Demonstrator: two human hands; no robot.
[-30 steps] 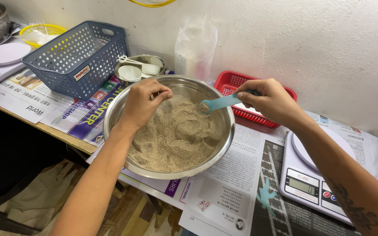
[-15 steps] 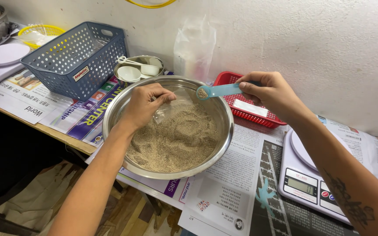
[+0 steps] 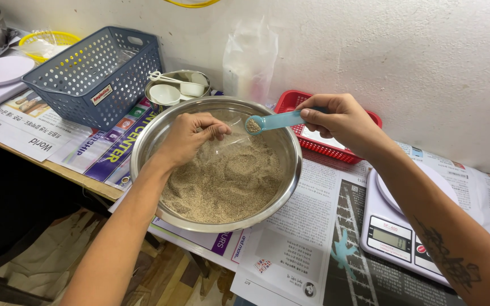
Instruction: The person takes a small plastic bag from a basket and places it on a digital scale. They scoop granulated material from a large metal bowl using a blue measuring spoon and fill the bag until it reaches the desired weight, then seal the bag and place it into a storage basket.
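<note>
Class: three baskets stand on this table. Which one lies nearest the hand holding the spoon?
The red basket, directly behind the right hand; the blue basket and yellow basket sit far left.

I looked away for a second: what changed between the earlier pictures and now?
The right hand lifted the small blue plastic measuring spoon out of the tan grain, now level above the round steel bowl with a little grain in it. The left hand rose slightly, fingers pinched. The bowl, blue slotted basket and white scale stayed put.

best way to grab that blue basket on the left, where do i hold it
Grip the blue basket by the cut-out handle slot in its end wall, coming from above. It sits tilted with its open top up, and that rim is free.
</note>
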